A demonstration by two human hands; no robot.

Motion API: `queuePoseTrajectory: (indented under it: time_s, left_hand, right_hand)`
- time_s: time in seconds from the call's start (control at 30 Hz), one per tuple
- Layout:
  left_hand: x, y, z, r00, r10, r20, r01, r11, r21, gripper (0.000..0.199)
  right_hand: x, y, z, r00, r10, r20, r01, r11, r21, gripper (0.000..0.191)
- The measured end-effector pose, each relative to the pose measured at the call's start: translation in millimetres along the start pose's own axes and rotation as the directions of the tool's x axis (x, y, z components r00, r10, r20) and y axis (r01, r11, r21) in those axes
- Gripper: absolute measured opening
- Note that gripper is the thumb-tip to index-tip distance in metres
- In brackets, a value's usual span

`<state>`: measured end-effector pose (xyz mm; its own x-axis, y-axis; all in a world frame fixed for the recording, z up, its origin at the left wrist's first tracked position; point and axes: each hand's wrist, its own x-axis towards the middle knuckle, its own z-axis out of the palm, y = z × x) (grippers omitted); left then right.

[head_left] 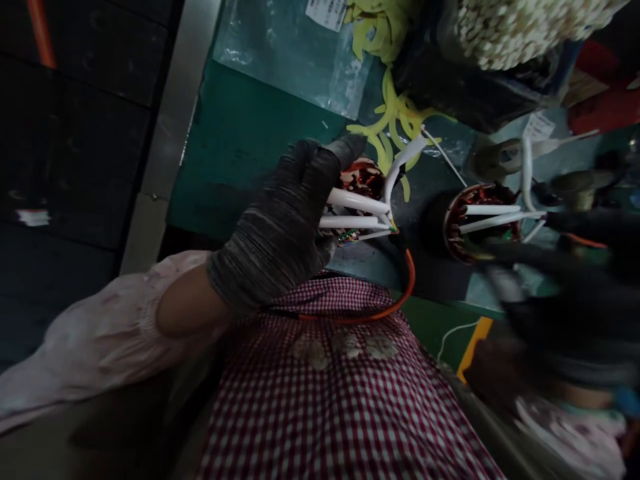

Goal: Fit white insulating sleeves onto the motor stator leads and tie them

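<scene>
The white sleeved leads (355,215) were clenched in the gloved left hand (280,220), just beyond its fingertips lay the copper-wound stator (363,180), and a hard tug could have strained the orange wire (407,287); the blurred right hand's (560,313) grip could not be told.

Right hand in blackish knit glove (560,307) motion-blurred, fingers unreadable. Round copper-wound stator (483,223) just beside it, edge lost behind blur. Second copper-wound stator (363,179) mostly hidden behind left hand in grey knit glove (277,227); white sleeved leads (350,210) partly covered by its fingers. Cream beaded bundle (520,27) beyond hands, cut off by top edge.
</scene>
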<state>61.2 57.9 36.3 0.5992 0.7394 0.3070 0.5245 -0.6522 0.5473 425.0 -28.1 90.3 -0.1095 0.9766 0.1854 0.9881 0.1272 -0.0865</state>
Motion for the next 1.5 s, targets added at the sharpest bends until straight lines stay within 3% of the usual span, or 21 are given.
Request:
queuePoseTrajectory:
  time_s: [0.03, 0.07, 0.13, 0.2, 0.33, 0.47, 0.53, 0.63, 0.7, 0.9, 1.07, 1.13, 1.2, 1.27, 1.33, 1.43, 1.5]
  left_hand:
    - [0, 0, 0.2, 1.000, -0.010, 0.004, 0.010, 1.000, 0.002, 0.096]
    - [-1, 0, 0.4, 1.000, -0.026, 0.010, 0.026, 1.000, 0.000, 0.096]
    - [-2, 3, 1.1, 0.998, -0.065, 0.017, 0.065, 0.998, -0.011, 0.097]
    - [-3, 6, 2.3, 0.995, -0.099, 0.018, 0.100, 0.994, -0.034, 0.100]
    - [-4, 11, 6.8, 0.992, -0.122, 0.005, 0.123, 0.991, -0.047, 0.095]
    - [-6, 14, 12.1, 0.992, -0.129, -0.011, 0.129, 0.992, 0.017, 0.093]
    - [-6, 14, 13.5, 0.991, -0.137, -0.011, 0.137, 0.991, 0.009, 0.094]
    - [-6, 14, 13.7, 0.989, -0.145, 0.000, 0.145, 0.989, -0.009, 0.093]
    - [-5, 14, 13.1, 0.991, -0.137, -0.005, 0.137, 0.991, -0.007, 0.092]
    - [-1, 23, 11.4, 0.992, -0.119, -0.037, 0.121, 0.991, 0.056, 0.083]
    - [-1, 18, 9.1, 0.990, -0.131, -0.045, 0.133, 0.990, 0.048, 0.089]
    - [-3, 11, 8.7, 0.993, -0.112, -0.043, 0.112, 0.994, 0.004, 0.093]
    - [-4, 5, 9.1, 0.993, -0.113, -0.032, 0.111, 0.992, -0.058, 0.096]
    - [-3, -2, 10.0, 0.991, -0.130, -0.014, 0.128, 0.986, -0.111, 0.098]
    - [-1, -14, 9.8, 0.992, -0.126, -0.007, 0.124, 0.980, -0.154, 0.098]
    - [9, -44, 3.8, 0.999, -0.026, 0.033, 0.034, 0.966, -0.255, 0.096]
    - [16, -64, -5.3, 0.995, 0.043, 0.092, -0.015, 0.957, -0.288, 0.088]
  right_hand:
    - [12, -26, 7, 0.993, -0.050, -0.104, 0.060, 0.994, 0.092, 0.055]
    - [23, -49, 18, 0.986, -0.113, -0.120, 0.133, 0.977, 0.169, 0.056]
    - [41, -80, 42, 0.974, -0.221, -0.048, 0.226, 0.939, 0.261, 0.050]
    - [51, -91, 64, 0.964, -0.262, -0.047, 0.264, 0.915, 0.306, 0.057]
    - [51, -84, 83, 0.981, -0.177, -0.074, 0.190, 0.944, 0.269, 0.087]
    - [48, -79, 84, 0.969, -0.233, -0.085, 0.248, 0.927, 0.282, 0.093]
    - [51, -78, 86, 0.963, -0.267, -0.032, 0.261, 0.901, 0.347, 0.094]
    - [57, -76, 88, 0.971, -0.216, 0.103, 0.154, 0.894, 0.421, 0.114]
    - [60, -77, 88, 0.974, -0.191, 0.126, 0.116, 0.887, 0.448, 0.121]
    - [59, -85, 89, 0.973, -0.209, 0.095, 0.133, 0.850, 0.510, 0.116]
    - [63, -102, 90, 0.982, -0.129, 0.139, 0.034, 0.842, 0.538, 0.109]
    - [72, -107, 89, 0.972, -0.114, 0.207, -0.041, 0.780, 0.624, 0.098]
    - [82, -108, 89, 0.956, -0.126, 0.266, -0.118, 0.665, 0.738, 0.083]
    - [90, -105, 92, 0.953, -0.143, 0.268, -0.141, 0.575, 0.806, 0.075]
    - [99, -103, 98, 0.958, -0.144, 0.246, -0.128, 0.553, 0.823, 0.077]
    - [119, -104, 107, 0.956, -0.158, 0.249, -0.127, 0.541, 0.831, 0.085]
    - [138, -110, 112, 0.921, -0.235, 0.311, -0.156, 0.507, 0.848, 0.082]
